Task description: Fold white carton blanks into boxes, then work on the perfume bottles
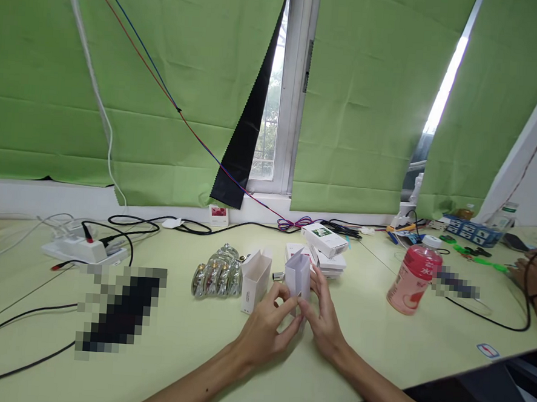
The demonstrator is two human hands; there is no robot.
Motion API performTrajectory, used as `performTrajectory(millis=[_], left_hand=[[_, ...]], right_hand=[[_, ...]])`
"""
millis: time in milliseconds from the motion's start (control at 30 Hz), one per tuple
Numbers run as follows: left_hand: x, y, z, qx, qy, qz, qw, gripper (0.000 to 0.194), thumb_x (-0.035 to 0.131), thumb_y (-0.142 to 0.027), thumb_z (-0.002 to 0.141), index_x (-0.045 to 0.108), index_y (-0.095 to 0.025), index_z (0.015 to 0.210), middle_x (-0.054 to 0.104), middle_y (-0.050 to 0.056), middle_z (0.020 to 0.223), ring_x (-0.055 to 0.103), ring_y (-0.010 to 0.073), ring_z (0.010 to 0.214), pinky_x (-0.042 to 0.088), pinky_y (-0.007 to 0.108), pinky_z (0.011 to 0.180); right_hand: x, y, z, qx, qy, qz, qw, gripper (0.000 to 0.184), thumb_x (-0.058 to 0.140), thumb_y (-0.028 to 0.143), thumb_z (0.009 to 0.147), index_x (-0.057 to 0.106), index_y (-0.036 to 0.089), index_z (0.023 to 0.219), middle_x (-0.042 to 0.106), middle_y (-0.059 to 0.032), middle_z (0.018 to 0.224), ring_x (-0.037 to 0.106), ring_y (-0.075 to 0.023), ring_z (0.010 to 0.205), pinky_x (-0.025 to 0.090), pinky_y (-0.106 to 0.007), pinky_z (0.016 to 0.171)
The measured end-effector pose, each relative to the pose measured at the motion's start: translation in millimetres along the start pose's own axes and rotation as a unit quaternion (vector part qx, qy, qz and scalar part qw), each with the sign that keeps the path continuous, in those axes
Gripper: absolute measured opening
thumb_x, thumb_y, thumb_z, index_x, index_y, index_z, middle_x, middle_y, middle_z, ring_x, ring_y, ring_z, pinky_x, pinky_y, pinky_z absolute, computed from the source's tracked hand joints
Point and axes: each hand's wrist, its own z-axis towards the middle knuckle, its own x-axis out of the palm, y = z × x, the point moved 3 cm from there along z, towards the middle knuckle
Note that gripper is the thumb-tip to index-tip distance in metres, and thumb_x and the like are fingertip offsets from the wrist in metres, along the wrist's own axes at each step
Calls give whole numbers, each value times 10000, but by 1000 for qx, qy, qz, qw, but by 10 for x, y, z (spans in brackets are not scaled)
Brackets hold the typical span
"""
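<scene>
Probably light and crushable, the open white carton (pixel 295 276) is held by left hand (pixel 266 323) and right hand (pixel 328 323), best gripped at nine and three o'clock.

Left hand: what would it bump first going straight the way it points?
First, the left hand would likely meet the open box by the right hand; it seems to touch that box, though depth is unclear.

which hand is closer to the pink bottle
Right. The right hand, at the right side of the white box, is left of the pink bottle, apart from it; the left hand is farther left.
</scene>
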Motion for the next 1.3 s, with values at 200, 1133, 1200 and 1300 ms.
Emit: performTrajectory(millis=[200, 1133, 1200, 1300], left_hand=[[3, -2, -7, 22, 45, 16, 999, 203, 527, -188, 916, 648, -200, 1078, 528, 70, 958, 559, 143, 776, 519, 250, 617], [-28, 50, -56, 20, -102, -39, 994, 763, 592, -132, 915, 191, -303, 1542, 370, 163, 1370, 636, 132, 941, 611, 209, 602], [-21, 51, -64, 6, -96, -47, 994, 799, 593, -161, 921, 132, -283, 1561, 367, 191, 1411, 647, 146, 954, 615, 213, 599], [-14, 46, -70, -10, -84, -54, 995, 834, 594, -198, 925, 73, -267, 1571, 407, 210, 1424, 658, 160, 946, 610, 220, 584]], right_hand=[[-8, -48, 9, -5, 0, 15, 1000, 752, 600, 447, 939, 213, 285, 1562, 419, -125, 1540, 482, -293, 1357, 446, -486, 1089], [-13, 37, -28, -17, -8, -8, 1000, 699, 602, 401, 938, 267, 260, 1535, 441, -126, 1526, 485, -292, 1352, 430, -480, 1106], [-10, 32, -36, -26, -3, -15, 1000, 688, 590, 394, 942, 271, 257, 1535, 436, -124, 1531, 475, -295, 1362, 419, -487, 1114], [-11, 25, -43, -33, 0, -24, 999, 682, 582, 398, 944, 275, 252, 1535, 451, -126, 1522, 474, -302, 1364, 429, -490, 1105]])
